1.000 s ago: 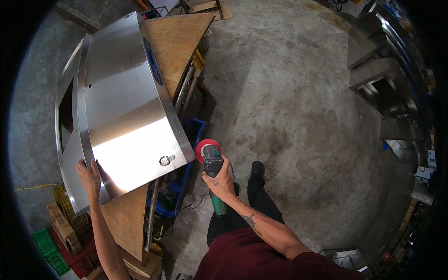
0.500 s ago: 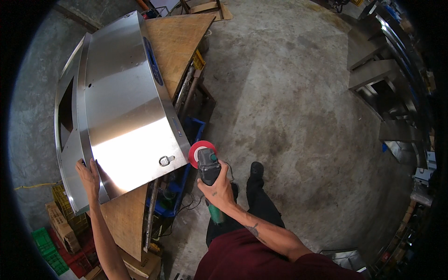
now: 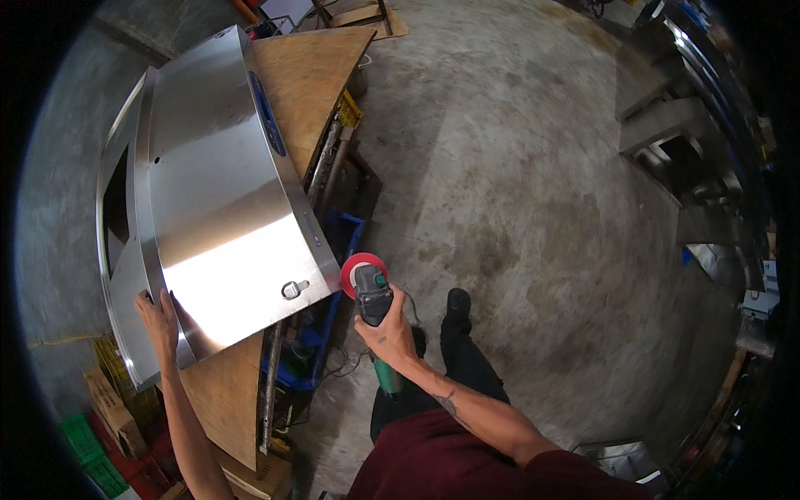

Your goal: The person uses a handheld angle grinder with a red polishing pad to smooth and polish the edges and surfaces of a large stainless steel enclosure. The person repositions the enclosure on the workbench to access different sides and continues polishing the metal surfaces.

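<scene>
Green grinder (image 3: pixel 373 293) in right hand (image 3: pixel 391 337), perhaps touching metal casing (image 3: pixel 217 183).

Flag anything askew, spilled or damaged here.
The sheet-metal housing sits askew on the plywood tabletop, one corner jutting past its edge near the angle grinder. Dark blotches mark the concrete floor; whether stains or spills, I can't tell. No damage is evident.

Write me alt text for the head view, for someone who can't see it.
A person's right hand holds a green and black power tool with a red disc beside a corner of a metal panel. The left hand touches the panel, which lies on a wooden tabletop.
</scene>
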The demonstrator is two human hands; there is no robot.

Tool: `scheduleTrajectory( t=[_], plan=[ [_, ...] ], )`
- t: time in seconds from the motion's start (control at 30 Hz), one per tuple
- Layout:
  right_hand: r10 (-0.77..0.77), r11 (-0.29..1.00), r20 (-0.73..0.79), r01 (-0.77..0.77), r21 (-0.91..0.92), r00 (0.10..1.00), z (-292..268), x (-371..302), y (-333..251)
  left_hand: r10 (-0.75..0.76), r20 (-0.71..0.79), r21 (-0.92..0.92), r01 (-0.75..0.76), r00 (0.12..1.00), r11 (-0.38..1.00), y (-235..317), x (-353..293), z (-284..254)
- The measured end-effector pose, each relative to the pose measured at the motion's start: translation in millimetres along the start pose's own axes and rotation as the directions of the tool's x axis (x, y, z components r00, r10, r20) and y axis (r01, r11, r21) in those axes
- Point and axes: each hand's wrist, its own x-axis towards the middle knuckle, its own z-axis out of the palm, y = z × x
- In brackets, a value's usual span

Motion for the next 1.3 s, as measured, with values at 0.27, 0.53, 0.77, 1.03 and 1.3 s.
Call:
scheduleTrajectory(
  t=[0.27,0.53,0.77,1.03,1.3],
  plan=[
    [0.056,0.991,-0.069,-0.064,-0.116,0.996,-8.8,32.5,64.1,0.127,-0.197,0.283,-0.067,0.972,0.957,21.7,-5.7,-6.9],
    [0.188,0.978,-0.114,-0.196,-0.066,0.976,-71.9,8.1,73.1,0.237,0.125,-0.220,-0.206,0.963,0.953,290.5,-141.2,-1.4],
    [0.130,0.987,-0.120,-0.140,-0.077,0.984,-104.2,-2.0,85.9,0.229,0.018,-0.023,-0.229,0.973,0.973,362.1,-167.3,40.5],
    [0.194,0.979,-0.193,-0.201,-0.018,0.962,-117.9,-4.9,78.5,0.412,0.221,0.061,-0.434,0.884,0.899,372.6,-194.3,35.4],
    [0.128,0.992,-0.284,-0.128,0.022,0.950,-92.0,-13.7,57.9,0.813,0.577,-0.272,-0.918,0.085,0.288,323.7,-208.5,39.4]
  ],
)
